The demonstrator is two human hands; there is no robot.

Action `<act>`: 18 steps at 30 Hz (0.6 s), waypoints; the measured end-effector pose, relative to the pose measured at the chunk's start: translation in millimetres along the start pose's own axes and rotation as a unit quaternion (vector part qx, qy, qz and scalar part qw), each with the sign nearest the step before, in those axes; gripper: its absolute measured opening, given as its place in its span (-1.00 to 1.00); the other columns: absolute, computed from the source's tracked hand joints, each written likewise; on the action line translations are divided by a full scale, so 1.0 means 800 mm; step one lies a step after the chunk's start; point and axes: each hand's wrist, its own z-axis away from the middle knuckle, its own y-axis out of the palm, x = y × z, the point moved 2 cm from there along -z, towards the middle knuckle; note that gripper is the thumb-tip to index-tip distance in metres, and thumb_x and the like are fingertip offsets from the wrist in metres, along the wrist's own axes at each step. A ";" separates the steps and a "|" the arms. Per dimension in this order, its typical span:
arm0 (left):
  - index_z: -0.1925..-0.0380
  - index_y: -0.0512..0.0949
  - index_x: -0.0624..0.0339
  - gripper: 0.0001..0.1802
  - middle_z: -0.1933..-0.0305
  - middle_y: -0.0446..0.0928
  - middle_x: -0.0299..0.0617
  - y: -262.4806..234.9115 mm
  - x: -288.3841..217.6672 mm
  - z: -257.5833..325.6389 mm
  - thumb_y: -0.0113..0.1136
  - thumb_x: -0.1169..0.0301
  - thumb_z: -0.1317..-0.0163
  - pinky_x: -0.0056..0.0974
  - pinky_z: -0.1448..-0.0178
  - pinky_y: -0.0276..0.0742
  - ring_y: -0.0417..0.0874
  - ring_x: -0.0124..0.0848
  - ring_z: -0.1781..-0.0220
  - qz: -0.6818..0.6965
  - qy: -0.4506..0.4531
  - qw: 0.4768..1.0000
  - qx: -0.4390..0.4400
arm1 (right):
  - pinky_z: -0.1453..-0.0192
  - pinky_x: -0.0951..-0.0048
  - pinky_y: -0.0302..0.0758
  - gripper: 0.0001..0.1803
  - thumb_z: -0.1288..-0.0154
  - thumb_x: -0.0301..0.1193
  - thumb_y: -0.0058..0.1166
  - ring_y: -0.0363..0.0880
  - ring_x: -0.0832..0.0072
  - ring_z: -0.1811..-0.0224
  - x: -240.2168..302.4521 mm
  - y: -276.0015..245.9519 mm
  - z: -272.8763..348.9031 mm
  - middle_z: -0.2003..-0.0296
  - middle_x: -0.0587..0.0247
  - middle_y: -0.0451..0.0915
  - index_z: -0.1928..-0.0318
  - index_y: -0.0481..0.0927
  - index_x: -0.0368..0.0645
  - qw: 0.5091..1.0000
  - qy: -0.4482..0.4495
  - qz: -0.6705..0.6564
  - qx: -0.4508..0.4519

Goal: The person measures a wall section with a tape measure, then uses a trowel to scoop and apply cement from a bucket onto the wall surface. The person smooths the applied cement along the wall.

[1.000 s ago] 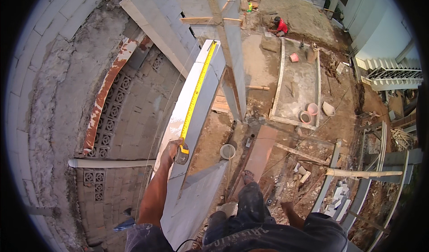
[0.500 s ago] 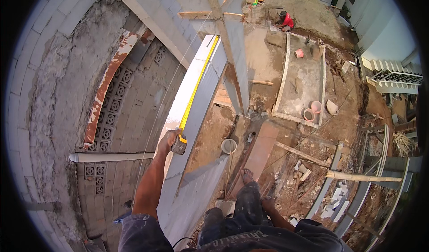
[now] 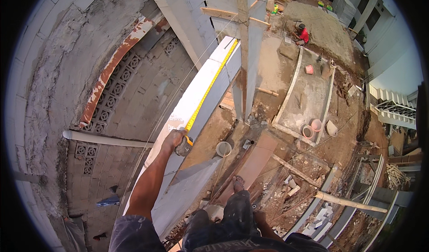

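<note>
My left hand (image 3: 173, 140) is closed around a black and yellow tape measure (image 3: 184, 145) at the edge of a wall of pale blocks. Its yellow blade (image 3: 212, 83) lies extended along the bright top of the wall (image 3: 196, 89), reaching the foot of a concrete column (image 3: 243, 33). Low beside my right leg (image 3: 241, 207) is my right hand (image 3: 259, 217), small and dim. Its fingers cannot be made out.
A taut string runs along the wall's left side. Right of the wall are a bucket (image 3: 224, 149), a reddish plank (image 3: 255, 160) under my foot, and a framed mortar bed (image 3: 297, 102) with several buckets. A person in red (image 3: 303, 34) crouches farther off.
The whole view has swung, shifting the column and far ground rightward. My left hand keeps hold of the tape measure, its case now tilted more; the blade still lies along the wall.
</note>
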 end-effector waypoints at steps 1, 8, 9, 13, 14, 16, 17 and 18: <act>0.40 0.59 0.36 -0.61 0.49 0.56 -0.15 0.001 0.001 0.001 0.10 0.16 -0.19 -0.20 0.35 0.40 0.52 -0.37 0.52 0.004 -0.001 1.000 -0.005 | 0.25 0.25 0.56 -0.88 -0.09 -0.39 0.05 0.66 0.25 0.23 -0.002 -0.004 -0.002 0.40 0.12 0.62 0.44 0.63 -0.11 1.000 -0.005 0.013 -0.001; 0.41 0.60 0.39 -0.57 0.49 0.57 -0.11 0.004 -0.001 0.006 0.11 0.14 -0.18 -0.19 0.31 0.41 0.53 -0.33 0.50 -0.088 0.137 0.986 -0.030 | 0.25 0.28 0.51 -0.82 -0.19 -0.37 0.02 0.61 0.34 0.33 -0.030 0.032 -0.019 0.41 0.14 0.62 0.30 0.62 -0.18 0.969 0.058 -0.238 -0.021; 0.40 0.61 0.40 -0.57 0.49 0.57 -0.10 0.003 0.000 0.005 0.12 0.14 -0.18 -0.18 0.31 0.41 0.53 -0.32 0.50 -0.080 0.094 0.992 -0.038 | 0.25 0.31 0.50 -0.79 -0.22 -0.36 0.01 0.59 0.38 0.35 -0.040 0.045 -0.020 0.43 0.15 0.61 0.29 0.62 -0.22 0.940 0.112 -0.321 -0.010; 0.37 0.61 0.42 -0.54 0.50 0.57 -0.08 -0.001 -0.002 0.002 0.12 0.12 -0.18 -0.17 0.30 0.42 0.53 -0.30 0.50 -0.048 0.012 0.997 -0.053 | 0.27 0.37 0.45 -0.73 -0.26 -0.33 0.01 0.53 0.47 0.40 -0.063 0.076 -0.027 0.44 0.20 0.60 0.29 0.61 -0.32 0.898 0.090 -0.429 -0.025; 0.36 0.61 0.43 -0.53 0.50 0.57 -0.07 -0.001 -0.003 0.002 0.13 0.12 -0.17 -0.17 0.29 0.42 0.53 -0.30 0.49 -0.047 -0.001 0.997 -0.056 | 0.27 0.37 0.46 -0.73 -0.26 -0.33 0.01 0.54 0.46 0.39 -0.066 0.078 -0.028 0.43 0.20 0.60 0.28 0.60 -0.32 0.906 0.095 -0.412 -0.012; 0.37 0.61 0.44 -0.53 0.50 0.57 -0.07 -0.002 -0.006 0.005 0.13 0.11 -0.16 -0.18 0.30 0.42 0.53 -0.31 0.49 -0.055 0.036 0.997 -0.049 | 0.26 0.37 0.46 -0.74 -0.25 -0.33 0.00 0.55 0.44 0.39 -0.066 0.074 -0.029 0.43 0.19 0.60 0.25 0.60 -0.30 0.920 0.103 -0.377 0.008; 0.37 0.61 0.44 -0.52 0.50 0.57 -0.07 -0.003 -0.007 0.007 0.13 0.11 -0.16 -0.18 0.30 0.42 0.54 -0.31 0.49 -0.063 0.048 0.996 -0.047 | 0.26 0.36 0.47 -0.74 -0.26 -0.33 -0.01 0.55 0.43 0.39 -0.064 0.067 -0.029 0.43 0.19 0.60 0.25 0.60 -0.29 0.926 0.106 -0.361 0.015; 0.37 0.61 0.45 -0.52 0.50 0.57 -0.07 -0.003 -0.008 0.009 0.13 0.11 -0.16 -0.18 0.30 0.42 0.54 -0.31 0.49 -0.064 0.047 0.996 -0.048 | 0.26 0.35 0.47 -0.74 -0.26 -0.33 -0.02 0.56 0.41 0.38 -0.060 0.059 -0.030 0.42 0.20 0.60 0.24 0.60 -0.28 0.928 0.103 -0.357 0.018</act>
